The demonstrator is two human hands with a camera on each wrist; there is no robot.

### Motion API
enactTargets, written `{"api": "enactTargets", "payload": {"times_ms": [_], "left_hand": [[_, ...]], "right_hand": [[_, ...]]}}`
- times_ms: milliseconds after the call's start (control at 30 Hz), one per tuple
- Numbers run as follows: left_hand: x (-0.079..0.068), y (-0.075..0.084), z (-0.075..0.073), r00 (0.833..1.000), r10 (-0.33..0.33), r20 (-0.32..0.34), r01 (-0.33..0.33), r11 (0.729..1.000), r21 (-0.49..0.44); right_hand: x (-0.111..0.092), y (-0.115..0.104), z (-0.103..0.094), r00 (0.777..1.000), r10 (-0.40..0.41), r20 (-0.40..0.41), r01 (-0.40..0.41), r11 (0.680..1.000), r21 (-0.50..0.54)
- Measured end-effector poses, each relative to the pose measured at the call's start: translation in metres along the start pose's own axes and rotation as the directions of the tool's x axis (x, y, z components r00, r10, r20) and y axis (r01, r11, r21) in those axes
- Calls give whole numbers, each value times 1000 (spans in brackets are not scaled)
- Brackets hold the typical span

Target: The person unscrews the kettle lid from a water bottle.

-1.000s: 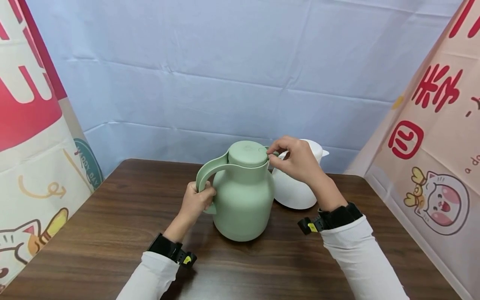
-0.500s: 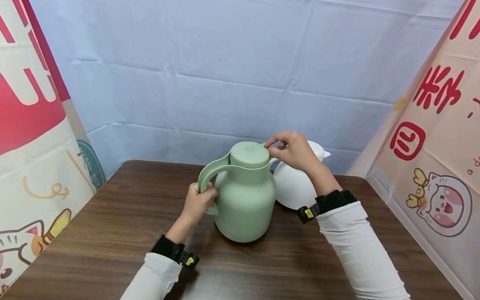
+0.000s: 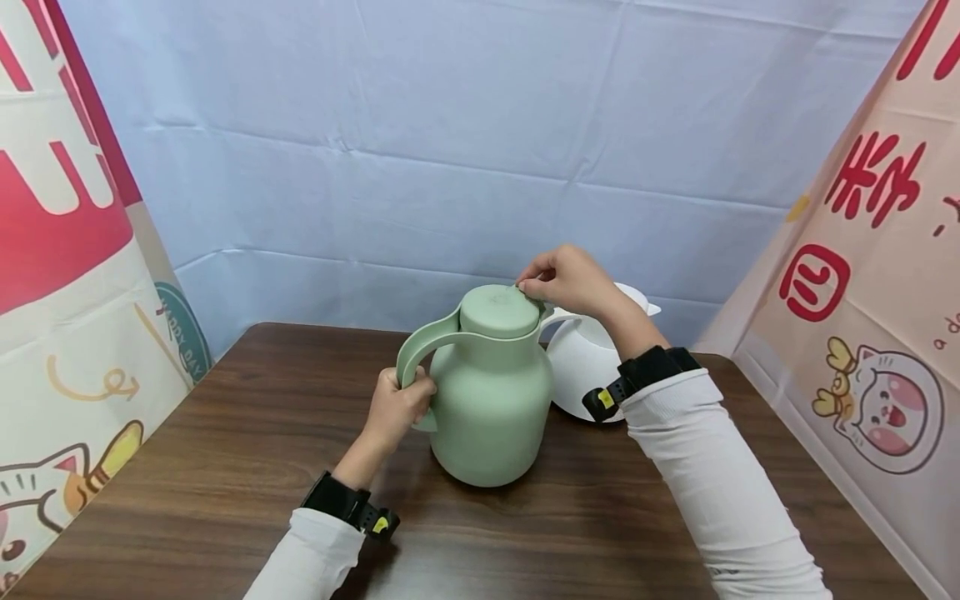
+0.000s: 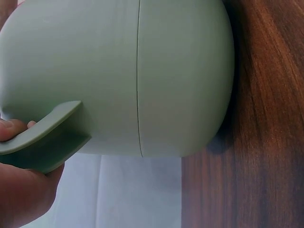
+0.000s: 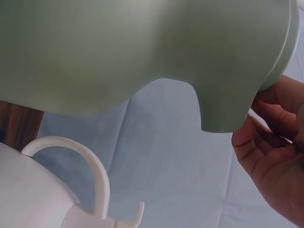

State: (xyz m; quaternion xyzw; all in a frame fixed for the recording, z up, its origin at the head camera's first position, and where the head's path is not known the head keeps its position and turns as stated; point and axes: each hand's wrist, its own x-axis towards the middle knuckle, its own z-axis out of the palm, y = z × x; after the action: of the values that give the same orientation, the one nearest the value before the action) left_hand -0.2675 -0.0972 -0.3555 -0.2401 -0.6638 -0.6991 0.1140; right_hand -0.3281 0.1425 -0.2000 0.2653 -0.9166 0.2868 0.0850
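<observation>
A pale green thermos jug stands upright on the table, its loop handle pointing left. My left hand grips that handle low down; in the left wrist view the thumb and fingers wrap round its lower end. My right hand reaches over the top and pinches at the far right edge of the round lid. From the right wrist view, its fingertips are close to the jug's spout and the lid's rim, with the exact contact partly hidden.
A white jug with a looped handle stands just behind and right of the green one, partly covered by it and by my right arm. The brown wooden table ends at a pale blue cloth backdrop. Printed cloths hang on both sides.
My right hand has moved round the lid's rim, from its right side toward the back and slightly left. My left hand keeps its grip on the handle, and the jug stays in place.
</observation>
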Motion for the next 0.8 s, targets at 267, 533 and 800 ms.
{"api": "enactTargets", "payload": {"times_ms": [267,533,800], "left_hand": [[-1,-1,1,1000,0,-9,0,1000,-10],[1,-8,2,1000,26,-15,-26,1000,-6],[1,-7,1,1000,16,-18,-16,1000,-16]], "right_hand": [[11,-13,2,999,-4,39,6,999,-51],[20,-23,6,991,-104,84,114,985,-130],[27,-32,9,988,-103,114,120,981,-152]]}}
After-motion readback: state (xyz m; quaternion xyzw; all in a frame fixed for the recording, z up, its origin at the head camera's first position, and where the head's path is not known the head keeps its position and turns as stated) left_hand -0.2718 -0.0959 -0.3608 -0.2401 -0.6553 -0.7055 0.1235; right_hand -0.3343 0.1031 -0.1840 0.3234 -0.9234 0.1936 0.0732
